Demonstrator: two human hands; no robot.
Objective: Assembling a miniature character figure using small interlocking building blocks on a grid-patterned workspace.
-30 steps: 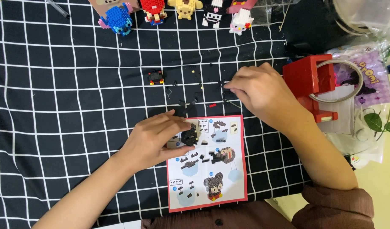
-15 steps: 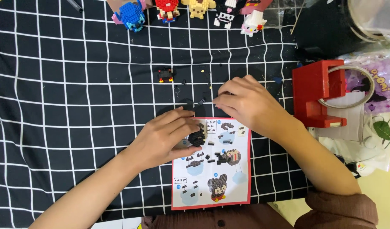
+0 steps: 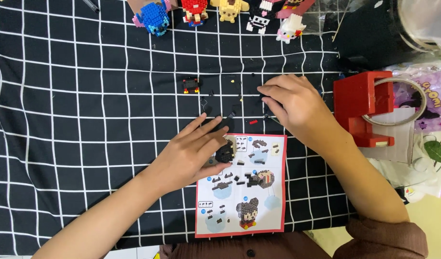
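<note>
My left hand [image 3: 194,151] rests on the black checked cloth [image 3: 76,124] at the upper left corner of a red-bordered instruction sheet [image 3: 244,192]. Its fingers pinch a small black block assembly [image 3: 225,153]. My right hand [image 3: 292,103] lies palm down just above the sheet, its fingertips curled over tiny loose black pieces [image 3: 230,115] scattered on the cloth; whether it grips one I cannot tell. A small red and black block part [image 3: 191,85] sits apart to the upper left of both hands.
Several finished block figures stand along the far edge: a blue one [image 3: 154,19], a red one [image 3: 195,10], a yellow one [image 3: 229,9], a white one [image 3: 288,28]. A red tape dispenser [image 3: 362,108] stands right of my right hand, with bags beyond.
My right hand has slid left across the loose pieces and back slightly right. My left hand stays on the black assembly at the sheet's corner. The view has shifted a little.
</note>
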